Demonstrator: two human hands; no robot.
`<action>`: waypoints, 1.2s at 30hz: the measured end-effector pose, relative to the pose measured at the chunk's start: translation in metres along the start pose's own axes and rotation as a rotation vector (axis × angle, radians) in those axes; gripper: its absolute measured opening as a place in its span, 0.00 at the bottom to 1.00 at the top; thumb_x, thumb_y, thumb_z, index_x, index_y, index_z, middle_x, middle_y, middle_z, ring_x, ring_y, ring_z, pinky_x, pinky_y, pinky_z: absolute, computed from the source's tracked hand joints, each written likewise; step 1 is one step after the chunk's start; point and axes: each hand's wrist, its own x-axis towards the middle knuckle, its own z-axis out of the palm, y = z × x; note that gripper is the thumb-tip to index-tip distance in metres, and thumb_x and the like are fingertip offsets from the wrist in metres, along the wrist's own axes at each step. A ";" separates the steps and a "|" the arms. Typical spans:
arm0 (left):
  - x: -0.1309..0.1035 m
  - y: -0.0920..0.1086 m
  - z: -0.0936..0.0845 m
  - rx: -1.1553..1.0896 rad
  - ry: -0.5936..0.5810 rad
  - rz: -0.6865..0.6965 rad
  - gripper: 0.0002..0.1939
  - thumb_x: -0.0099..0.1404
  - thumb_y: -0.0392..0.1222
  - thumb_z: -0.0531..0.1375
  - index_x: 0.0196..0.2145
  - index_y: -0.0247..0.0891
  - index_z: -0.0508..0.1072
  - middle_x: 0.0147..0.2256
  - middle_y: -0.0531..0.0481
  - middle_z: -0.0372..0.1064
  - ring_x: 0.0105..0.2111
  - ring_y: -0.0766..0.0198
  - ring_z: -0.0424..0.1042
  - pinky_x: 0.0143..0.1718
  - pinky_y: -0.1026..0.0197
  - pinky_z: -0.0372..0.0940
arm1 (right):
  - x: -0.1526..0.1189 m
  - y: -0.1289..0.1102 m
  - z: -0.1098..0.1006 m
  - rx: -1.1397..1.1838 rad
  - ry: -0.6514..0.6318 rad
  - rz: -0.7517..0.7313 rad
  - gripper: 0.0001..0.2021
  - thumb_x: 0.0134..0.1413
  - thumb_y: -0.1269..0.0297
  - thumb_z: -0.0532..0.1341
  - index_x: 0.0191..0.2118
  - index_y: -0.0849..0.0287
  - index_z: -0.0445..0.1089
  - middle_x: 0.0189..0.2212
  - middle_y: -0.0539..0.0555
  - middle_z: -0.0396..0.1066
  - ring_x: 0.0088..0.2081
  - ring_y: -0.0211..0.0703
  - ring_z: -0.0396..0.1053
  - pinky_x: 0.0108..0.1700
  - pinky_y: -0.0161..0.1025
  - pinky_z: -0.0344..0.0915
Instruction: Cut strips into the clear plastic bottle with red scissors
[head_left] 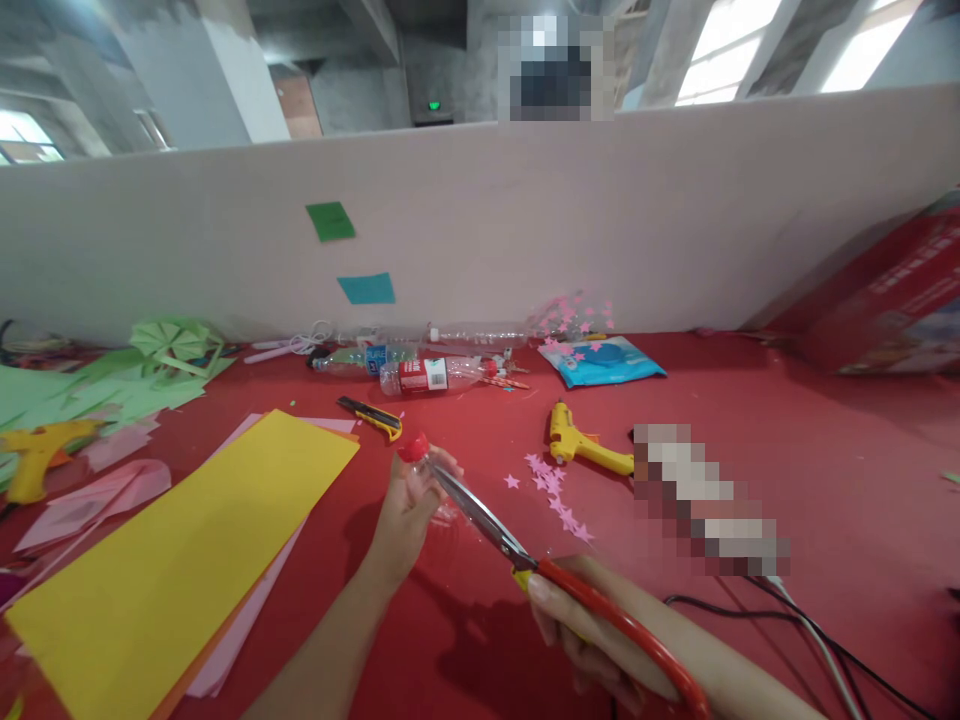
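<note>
A clear plastic bottle piece (444,515) with a red cap (414,448) is held in my left hand (409,510), whose fingers wrap round it just below the cap. In my right hand (592,620) are scissors (484,515) with red handles and long metal blades. The blades point up and left, their tips against or very near the plastic beside my left fingers. The blades look nearly closed. How far the plastic reaches below my left hand is hard to make out.
Yellow paper (187,560) lies left, near a box cutter (371,416). Plastic bottles (435,375) and a blue packet (604,362) lie by the white partition (465,230). A yellow glue gun (589,448), pink stars (551,480) and cables (810,625) are on the right of the red table (480,650).
</note>
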 end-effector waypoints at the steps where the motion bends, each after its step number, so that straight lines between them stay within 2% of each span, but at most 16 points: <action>1: 0.000 0.001 0.000 -0.004 0.003 -0.008 0.14 0.55 0.41 0.64 0.38 0.41 0.66 0.35 0.51 0.71 0.36 0.62 0.72 0.39 0.59 0.65 | 0.000 -0.002 0.001 -0.002 0.008 -0.001 0.27 0.53 0.35 0.51 0.25 0.58 0.60 0.09 0.40 0.54 0.10 0.29 0.53 0.20 0.29 0.58; 9: 0.000 -0.003 0.002 -0.011 0.020 -0.046 0.14 0.54 0.39 0.64 0.38 0.40 0.66 0.36 0.50 0.72 0.36 0.62 0.73 0.40 0.59 0.65 | 0.004 -0.010 0.009 -0.102 0.129 -0.014 0.32 0.43 0.27 0.51 0.22 0.56 0.57 0.07 0.39 0.51 0.09 0.28 0.50 0.16 0.29 0.53; 15: 0.000 -0.002 0.001 0.020 0.017 -0.068 0.15 0.54 0.39 0.62 0.39 0.41 0.65 0.37 0.50 0.72 0.36 0.62 0.73 0.41 0.58 0.66 | 0.005 -0.007 0.009 0.005 0.087 0.023 0.29 0.46 0.31 0.51 0.22 0.57 0.58 0.06 0.39 0.52 0.07 0.28 0.50 0.15 0.28 0.55; 20: 0.000 -0.003 0.001 0.044 0.010 -0.067 0.15 0.55 0.39 0.61 0.40 0.42 0.64 0.37 0.50 0.71 0.36 0.63 0.73 0.40 0.58 0.66 | 0.005 -0.012 0.011 -0.028 0.099 0.058 0.28 0.47 0.32 0.51 0.22 0.56 0.56 0.04 0.40 0.51 0.06 0.29 0.50 0.09 0.26 0.49; 31: 0.000 -0.001 0.001 0.048 -0.004 -0.074 0.14 0.55 0.40 0.61 0.40 0.42 0.64 0.38 0.50 0.71 0.37 0.62 0.73 0.41 0.57 0.65 | 0.005 -0.010 0.012 -0.021 0.135 0.063 0.27 0.46 0.34 0.55 0.21 0.56 0.56 0.05 0.39 0.52 0.05 0.28 0.47 0.08 0.26 0.48; 36: 0.000 -0.005 0.002 0.002 0.034 -0.083 0.16 0.55 0.41 0.63 0.40 0.41 0.64 0.38 0.50 0.71 0.37 0.62 0.73 0.41 0.57 0.66 | 0.008 -0.004 0.008 0.013 0.055 0.013 0.27 0.51 0.34 0.52 0.23 0.57 0.57 0.05 0.40 0.52 0.07 0.30 0.52 0.13 0.28 0.55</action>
